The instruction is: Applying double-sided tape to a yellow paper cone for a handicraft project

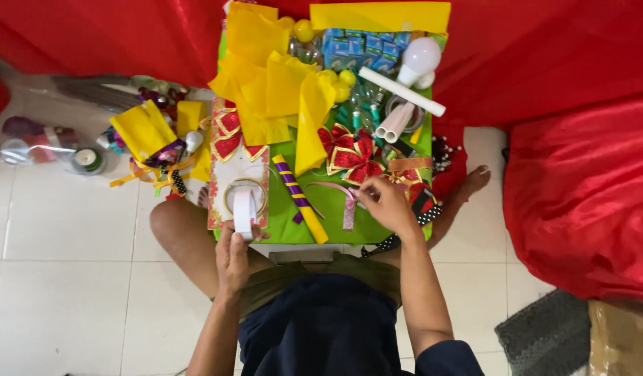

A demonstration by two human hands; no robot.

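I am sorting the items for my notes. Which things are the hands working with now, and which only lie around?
In hand:
- left hand holds the white tape roll
- right hand touches the pink ribbon

Lying about:
- red and gold bows
- yellow paper sheets
- purple and yellow striped stick
- white bulb
- white tubes
- blue boxes

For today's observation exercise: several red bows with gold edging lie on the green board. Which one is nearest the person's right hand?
The bow at the board's middle, just above the right hand; the other red bows lie left, on the patterned box.
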